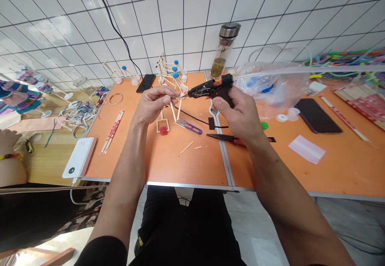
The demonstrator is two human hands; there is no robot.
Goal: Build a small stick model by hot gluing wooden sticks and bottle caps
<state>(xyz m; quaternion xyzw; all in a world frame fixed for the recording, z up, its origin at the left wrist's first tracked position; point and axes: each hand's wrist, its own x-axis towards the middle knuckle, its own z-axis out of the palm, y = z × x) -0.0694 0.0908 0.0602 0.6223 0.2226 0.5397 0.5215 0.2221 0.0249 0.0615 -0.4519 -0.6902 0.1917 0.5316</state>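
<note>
My right hand is wrapped round the grip of a black hot glue gun, whose nozzle points left. Closed in a pinch, my left hand holds a small frame of thin wooden sticks. The nozzle is right at the frame's upper end, by my left fingertips; whether it touches cannot be made out. Below the frame lie purple-handled thread snips. A small stick rectangle with a red piece sits nearby. Black-jawed pliers lie under my right hand, partly hidden.
Stick models with blue balls stand by the tiled wall, near a phone and a glass tea bottle. Cut stick pieces lie in front. A white power bank is left; another phone and a plastic bag are right.
</note>
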